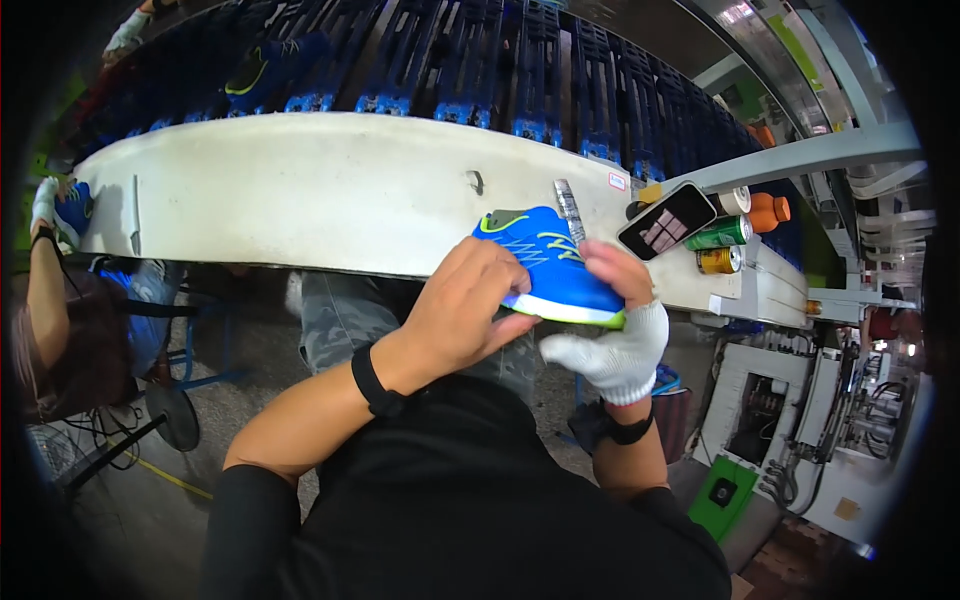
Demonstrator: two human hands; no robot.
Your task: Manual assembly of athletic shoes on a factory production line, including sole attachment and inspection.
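A blue sneaker (pixel 568 282) with a white and lime sole and yellow-green lacing is held tilted at the near edge of a white worktable (pixel 300 190). My bare left hand (pixel 462 300) grips its side near the sole, fingers curled and thumb by the lower edge. At the other end, my right hand (pixel 622 335) wears a white knit glove that leaves some fingertips bare. Its bare fingers bend over the shoe's upper, while the gloved thumb sticks out below the sole. Just behind the shoe lies a narrow silvery strip (pixel 568 208).
A phone (pixel 668 220), a green can (pixel 720 233), a yellow can (pixel 720 261) and an orange bottle (pixel 768 212) crowd the table's right. Behind runs a blue slatted conveyor (pixel 480 70) carrying another blue shoe (pixel 270 72). A co-worker's gloved hand (pixel 45 203) touches a shoe at far left.
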